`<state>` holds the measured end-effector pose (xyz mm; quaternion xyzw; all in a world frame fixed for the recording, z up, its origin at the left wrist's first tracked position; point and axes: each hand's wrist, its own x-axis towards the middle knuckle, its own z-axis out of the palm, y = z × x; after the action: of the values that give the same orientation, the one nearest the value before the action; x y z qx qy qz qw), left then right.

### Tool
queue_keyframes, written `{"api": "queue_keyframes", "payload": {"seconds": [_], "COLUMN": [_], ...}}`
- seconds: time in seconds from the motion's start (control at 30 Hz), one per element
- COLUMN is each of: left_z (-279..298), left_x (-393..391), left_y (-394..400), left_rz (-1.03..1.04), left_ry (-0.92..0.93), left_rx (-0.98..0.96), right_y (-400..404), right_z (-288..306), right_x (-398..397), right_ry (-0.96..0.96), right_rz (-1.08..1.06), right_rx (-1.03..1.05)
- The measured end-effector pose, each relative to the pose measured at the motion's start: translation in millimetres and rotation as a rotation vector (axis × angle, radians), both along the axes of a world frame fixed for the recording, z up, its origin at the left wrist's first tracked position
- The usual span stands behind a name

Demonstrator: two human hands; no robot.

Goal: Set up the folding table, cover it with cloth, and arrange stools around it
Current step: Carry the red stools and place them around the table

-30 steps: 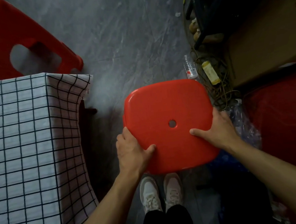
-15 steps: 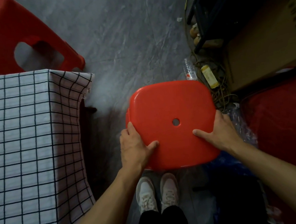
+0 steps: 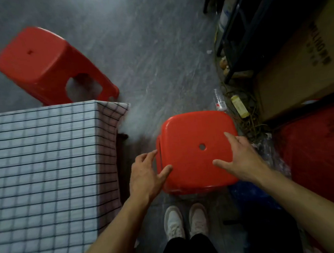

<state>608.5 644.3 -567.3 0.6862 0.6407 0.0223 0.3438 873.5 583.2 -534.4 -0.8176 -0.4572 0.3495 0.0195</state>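
Red stool [image 3: 197, 150] down on floor just right of checked-cloth table [image 3: 43, 170]. Left hand [image 3: 146, 178] and right hand [image 3: 239, 158] now off their grip, fingers spread loose, holding nothing. Placement likely done. Second stool [image 3: 48, 66] beyond table.

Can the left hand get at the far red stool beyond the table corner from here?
Probably not without stepping forward: the left hand is by the near stool, and the cloth-covered table corner lies between it and the far stool.
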Motion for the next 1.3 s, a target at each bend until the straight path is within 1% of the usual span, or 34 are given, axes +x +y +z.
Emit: {"api": "queue_keyframes", "payload": {"seconds": [0.1,0.23,0.4,0.53,0.67,0.83,0.97,1.1,1.3], "left_z": [57,135,215,256,277,286,300,312,320], "left_x": [-19,-45,-68,-77,-80,-86,-101,-121,-163], "left_y": [1,3,-7,-17,-28,-60,-107,-165,-260], "left_rz": [-0.032,0.046,0.063,0.052,0.067,0.099,0.142,0.168,0.213], "left_ry": [0.032,0.129,0.088,0.045,0.010,-0.055,-0.069,-0.058,-0.021], "left_rx": [0.047,0.041,0.085,0.095,0.121,0.163,0.195,0.230,0.173], "right_y": [-3,-8,-18,-28,-36,-62,-100,-145,-200], "right_z": [53,125,203,249,285,316,332,335,340], "right_x": [-21,-55,-91,-109,-115,-117,-126,-142,-189], "right_ry": [-0.004,-0.048,-0.043,-0.056,-0.082,-0.094,-0.064,-0.053,-0.007], "right_rz": [0.085,0.133,0.170,0.225,0.250,0.229,0.219,0.263,0.375], "right_rx": [0.022,0.033,0.111,0.137,0.209,0.227,0.276,0.311,0.300]}}
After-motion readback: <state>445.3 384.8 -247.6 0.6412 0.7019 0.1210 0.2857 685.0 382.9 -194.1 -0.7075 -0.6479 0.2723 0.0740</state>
